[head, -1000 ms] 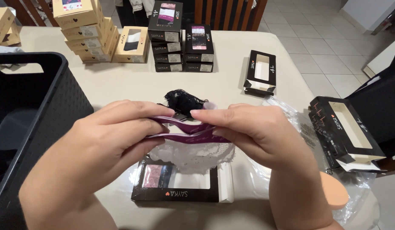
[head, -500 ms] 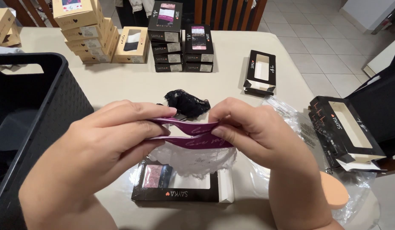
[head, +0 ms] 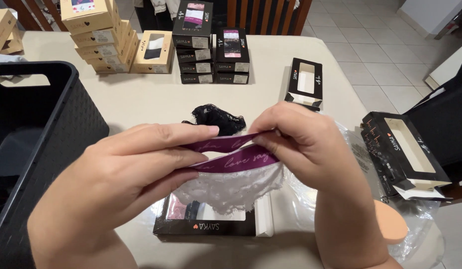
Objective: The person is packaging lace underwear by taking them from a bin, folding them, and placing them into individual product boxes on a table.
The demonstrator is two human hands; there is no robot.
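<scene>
Purple waistband [head: 236, 157] of the lace garment [head: 231, 187]: long axis runs left to right between my hands, above the table's near edge and over the black window box [head: 206, 226]. My left hand [head: 126, 174] pinches its left end, fingers flat and pressed together. My right hand [head: 303, 144] pinches the right end. Both hands are equally near, with white lace hanging below.

Black window box [head: 206, 226] below; black [head: 213, 45], perhaps tan [head: 99, 37] stacks behind.
</scene>
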